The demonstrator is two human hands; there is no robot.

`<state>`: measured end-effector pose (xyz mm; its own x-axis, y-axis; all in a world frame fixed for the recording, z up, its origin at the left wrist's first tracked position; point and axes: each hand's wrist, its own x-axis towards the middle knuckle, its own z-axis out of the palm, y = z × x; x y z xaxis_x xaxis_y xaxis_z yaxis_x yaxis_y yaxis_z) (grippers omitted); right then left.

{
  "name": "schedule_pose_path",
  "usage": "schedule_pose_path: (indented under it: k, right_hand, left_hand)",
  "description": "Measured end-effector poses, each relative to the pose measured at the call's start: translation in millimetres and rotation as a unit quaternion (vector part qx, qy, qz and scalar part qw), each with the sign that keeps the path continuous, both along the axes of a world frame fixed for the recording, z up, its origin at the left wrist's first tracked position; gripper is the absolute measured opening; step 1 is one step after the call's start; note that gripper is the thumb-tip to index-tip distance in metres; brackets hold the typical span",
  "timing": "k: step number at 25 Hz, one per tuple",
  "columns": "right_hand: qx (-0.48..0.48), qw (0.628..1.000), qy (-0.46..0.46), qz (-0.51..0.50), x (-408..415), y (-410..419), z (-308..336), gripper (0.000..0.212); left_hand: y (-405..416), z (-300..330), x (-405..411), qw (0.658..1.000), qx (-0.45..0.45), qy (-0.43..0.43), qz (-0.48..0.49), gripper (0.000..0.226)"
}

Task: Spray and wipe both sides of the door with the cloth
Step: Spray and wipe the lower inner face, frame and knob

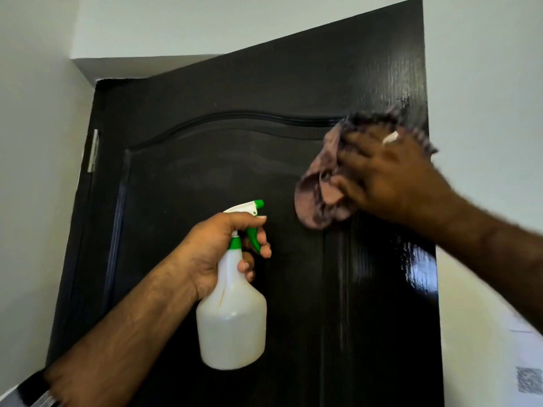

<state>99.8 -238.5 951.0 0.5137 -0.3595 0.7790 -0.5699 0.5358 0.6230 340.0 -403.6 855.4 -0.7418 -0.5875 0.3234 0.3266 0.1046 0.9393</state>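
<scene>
Your right hand (pixel 388 174) presses the crumpled mauve cloth (pixel 320 186) against the upper right of the glossy black panelled door (pixel 223 177), fingers spread; unwiped panel lies leftward. Your left hand (pixel 211 254) grips the white, green-triggered spray bottle (pixel 232 318), 1 finger on its trigger

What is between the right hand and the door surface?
The cloth lies between them: in the head view, the right hand presses it against the door.
</scene>
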Motion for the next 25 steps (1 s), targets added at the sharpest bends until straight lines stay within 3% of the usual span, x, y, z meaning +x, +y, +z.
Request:
schedule_pose_path:
  k: [2,4,6,8,10,11,13,15,17,19,22,23,25]
  right_hand:
    - [-0.063,0.995,-0.083,-0.001,6.7,-13.5,38.4,0.061]
    - [-0.048,0.994,-0.094,0.014,13.0,-33.5,18.3,0.062]
    - [0.036,0.997,-0.065,0.038,19.3,-43.4,-47.2,0.054]
    - [0.177,0.983,0.012,0.042,26.2,-47.9,-121.6,0.040]
    - [0.267,0.960,0.087,0.004,30.3,-56.0,-145.1,0.041]
    - [0.266,0.958,0.106,0.002,30.3,-66.2,-129.7,0.042]
    - [0.150,0.985,0.086,0.026,34.6,-95.0,-66.8,0.042]
    - [0.003,0.999,-0.022,0.023,49.3,-109.0,8.0,0.051]
    - [-0.044,0.993,-0.107,0.018,61.3,-125.5,33.0,0.058]
    - [-0.005,0.997,-0.078,0.025,66.4,-147.8,-10.6,0.055]
    - [0.170,0.985,0.013,-0.001,82.2,-155.6,-108.5,0.051]
    - [0.205,0.978,0.038,-0.002,84.4,-154.0,-118.7,0.049]
    - [0.184,0.981,0.058,0.010,86.2,-156.9,-90.2,0.044]
  left_hand:
    - [-4.2,2.9,1.3,1.000,0.002,0.014,0.020,0.020]
    - [-12.0,-7.9,5.4,0.999,0.010,0.012,0.044,0.020]
    - [-20.8,-25.7,13.3,0.998,0.021,-0.002,0.067,0.021]
    - [-27.8,-36.9,25.7,0.997,0.030,-0.017,0.068,0.019]
    - [-35.1,-35.2,37.9,0.997,0.032,-0.023,0.069,0.018]
    - [-40.9,-29.9,43.4,0.997,0.032,-0.019,0.074,0.017]
    - [-54.9,-13.6,52.5,0.996,0.026,-0.010,0.079,0.016]
    - [-66.6,3.0,57.2,0.997,0.014,-0.001,0.078,0.018]
    - [-83.0,17.6,60.8,0.997,0.004,0.011,0.074,0.020]
    - [-102.0,28.2,63.6,0.998,-0.003,0.011,0.064,0.021]
    - [-131.5,33.5,69.0,0.999,-0.010,0.001,0.041,0.022]
    - [-139.5,35.4,69.3,0.999,-0.013,-0.004,0.038,0.022]
    - [-157.0,45.0,70.9,0.999,-0.027,-0.006,0.036,0.021]
